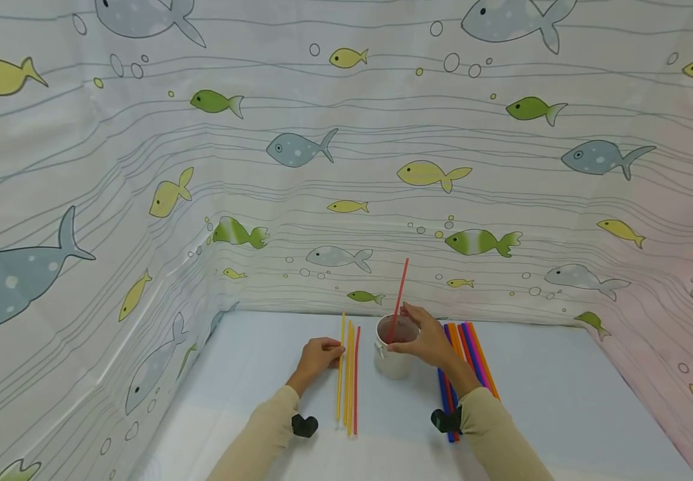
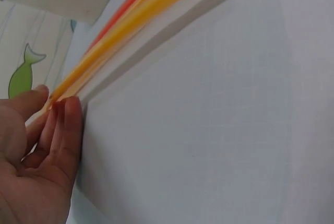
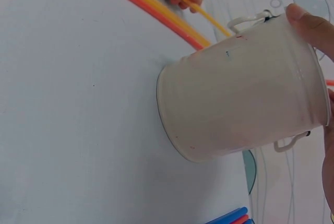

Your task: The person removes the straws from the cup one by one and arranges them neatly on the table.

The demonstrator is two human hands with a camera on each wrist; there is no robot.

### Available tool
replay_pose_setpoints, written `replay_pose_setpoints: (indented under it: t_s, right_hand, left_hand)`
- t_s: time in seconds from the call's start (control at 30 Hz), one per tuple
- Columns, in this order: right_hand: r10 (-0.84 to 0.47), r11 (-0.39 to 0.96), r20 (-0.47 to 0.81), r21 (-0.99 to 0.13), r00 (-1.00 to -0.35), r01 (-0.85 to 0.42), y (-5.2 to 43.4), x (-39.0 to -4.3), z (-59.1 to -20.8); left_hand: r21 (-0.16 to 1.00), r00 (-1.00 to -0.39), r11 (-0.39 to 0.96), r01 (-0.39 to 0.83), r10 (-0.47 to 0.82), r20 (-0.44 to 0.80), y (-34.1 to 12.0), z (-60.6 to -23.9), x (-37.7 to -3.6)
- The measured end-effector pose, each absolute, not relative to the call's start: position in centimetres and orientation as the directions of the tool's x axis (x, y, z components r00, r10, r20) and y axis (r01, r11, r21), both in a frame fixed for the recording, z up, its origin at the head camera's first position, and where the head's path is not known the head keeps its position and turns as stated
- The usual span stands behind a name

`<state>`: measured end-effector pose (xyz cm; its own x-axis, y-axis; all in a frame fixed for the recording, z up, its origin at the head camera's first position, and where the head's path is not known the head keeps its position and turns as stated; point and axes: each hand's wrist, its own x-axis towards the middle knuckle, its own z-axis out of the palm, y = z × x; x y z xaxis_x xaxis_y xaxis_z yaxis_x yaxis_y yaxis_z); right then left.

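My left hand (image 1: pixel 316 357) pinches a yellow straw (image 1: pixel 339 394) between thumb and fingers, at the left edge of a small row of straws. Beside it lie more yellow straws (image 1: pixel 349 394) and a red straw (image 1: pixel 356 407). To the right of them a small white bucket (image 1: pixel 390 366) with side handles stands upright. My right hand (image 1: pixel 427 342) grips its rim, thumb (image 3: pixel 313 28) on the near side and fingers across the opening. Another red straw (image 1: pixel 402 284) stands tilted in the bucket, its lower end hidden inside.
Several blue, orange, red and pink straws (image 1: pixel 481 357) lie right of the bucket, partly behind my right forearm. A white table (image 1: pixel 563 401) carries everything. Around it hangs a fish-patterned curtain (image 1: pixel 376 227), close behind the bucket.
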<state>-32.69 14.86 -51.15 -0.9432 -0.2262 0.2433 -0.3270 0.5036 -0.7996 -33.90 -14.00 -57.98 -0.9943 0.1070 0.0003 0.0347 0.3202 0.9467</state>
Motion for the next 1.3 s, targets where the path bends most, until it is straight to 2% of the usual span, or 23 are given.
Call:
replay_pose_setpoints:
  t_s: [0.43,1.13,1.3]
  right_hand:
    - [-0.228,0.503,0.234,-0.803,-0.945,-0.320,14.7,-32.5,-50.9]
    - [-0.229,0.496,0.237,-0.806,-0.944,-0.323,14.7,-32.5,-51.0]
    - [-0.228,0.491,0.238,-0.809,-0.944,-0.323,14.7,-32.5,-50.9]
  left_hand:
    - [0.972,-0.998,0.234,-0.011,0.062,-0.026,-14.2,-58.1,-33.8]
    - [0.955,-0.999,0.296,0.011,0.051,-0.004,-14.0,-57.4,-34.1]
    - [0.967,-0.998,0.251,0.043,0.060,0.028,-13.2,-56.6,-34.7]
